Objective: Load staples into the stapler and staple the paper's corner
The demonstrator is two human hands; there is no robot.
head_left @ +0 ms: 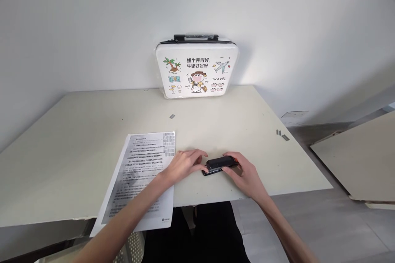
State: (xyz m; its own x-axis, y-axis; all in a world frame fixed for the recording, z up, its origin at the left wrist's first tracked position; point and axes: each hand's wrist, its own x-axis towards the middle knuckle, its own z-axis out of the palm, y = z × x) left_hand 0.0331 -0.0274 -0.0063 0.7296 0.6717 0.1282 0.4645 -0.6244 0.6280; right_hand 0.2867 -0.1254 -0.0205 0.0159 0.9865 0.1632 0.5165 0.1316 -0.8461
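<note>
A black stapler [219,163] lies on the pale table near its front edge, pointing left. My right hand [245,172] grips its rear end, thumb on the near side and fingers over the far side. An orange-red bit shows at that end, beside my fingers. At the stapler's front end is my left hand [187,164], its thumb and forefinger apart, with the thumb tip at or touching the front. Under my left wrist and forearm lies a printed sheet of paper [145,164], which overhangs the table's front edge.
A white carry case [197,72] with cartoon prints stands upright against the wall. One grey staple strip [172,116] lies in front of it, and several small pieces [284,137] lie near the table's right edge. Another pale tabletop [361,156] is at the right.
</note>
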